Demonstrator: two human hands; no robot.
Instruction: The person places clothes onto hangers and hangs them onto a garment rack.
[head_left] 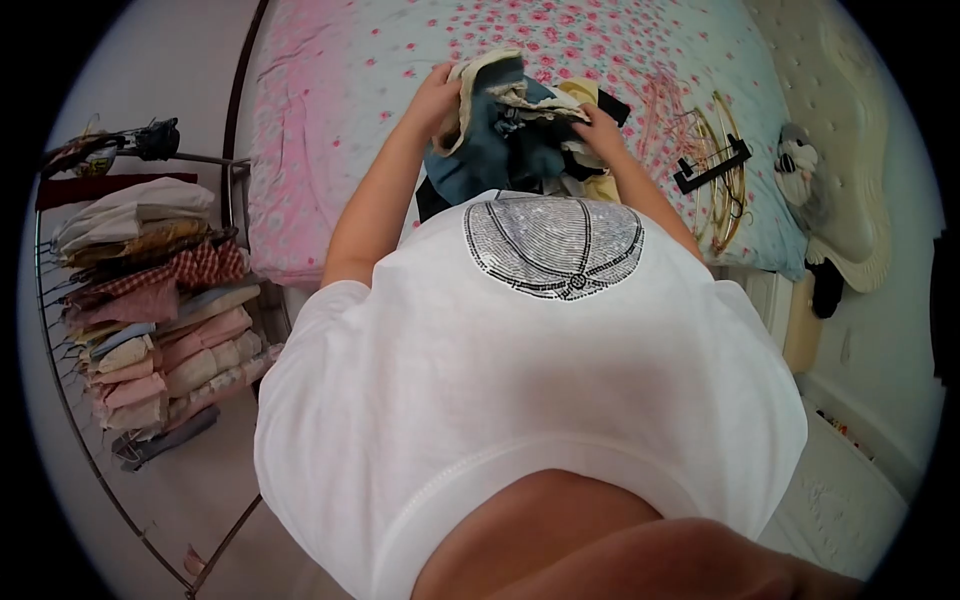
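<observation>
A dark teal garment with a cream edge [480,150] is bunched between my two hands over the bed. My left hand [437,100] is closed on its cream edge at the upper left. On the other side, my right hand [600,133] grips the cream trim at the garment's right end. Some fingers of both hands are hidden by the fabric. Under and beside the garment lie more clothes, among them a yellow piece [580,92] and a black piece [613,107]. My white shirt hides the near part of this pile.
A flowered bedspread [340,60] covers the bed. Several gold hangers [728,200] and a black clip hanger [712,165] lie at its right. A soft toy [797,165] sits by the padded headboard [835,120]. Left of the bed stands a rack hung with clothes [160,290].
</observation>
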